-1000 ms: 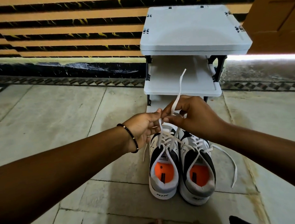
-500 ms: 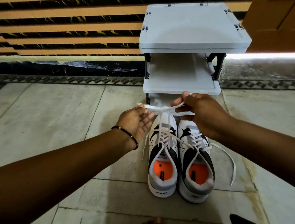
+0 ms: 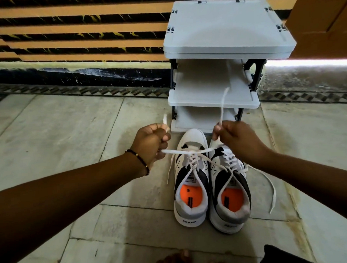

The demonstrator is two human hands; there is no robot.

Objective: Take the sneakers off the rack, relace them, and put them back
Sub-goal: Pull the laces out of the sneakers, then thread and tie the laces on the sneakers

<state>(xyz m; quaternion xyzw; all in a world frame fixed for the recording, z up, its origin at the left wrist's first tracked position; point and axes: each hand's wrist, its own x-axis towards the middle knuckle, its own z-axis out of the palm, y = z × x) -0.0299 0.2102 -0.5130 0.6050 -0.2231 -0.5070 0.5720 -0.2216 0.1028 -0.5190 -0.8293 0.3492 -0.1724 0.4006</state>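
Two white, black and grey sneakers with orange insoles stand side by side on the floor, toes toward the rack: the left sneaker (image 3: 191, 182) and the right sneaker (image 3: 230, 190). My left hand (image 3: 152, 144) and my right hand (image 3: 235, 140) each grip one end of the left sneaker's white lace (image 3: 186, 150), stretched taut between them across the shoe. A loose lace end rises above each fist. The right sneaker's lace (image 3: 271, 188) trails onto the floor at the right.
The white three-shelf rack (image 3: 215, 101) stands just beyond the shoes against a striped orange and black wall. Stone floor tiles (image 3: 69, 126) spread to the left and right. My bare toes (image 3: 174, 262) show at the bottom edge.
My hands have moved apart, left hand going left and right hand right, pulling the crossed lace tight over the left sneaker. Both sneakers stay in place.
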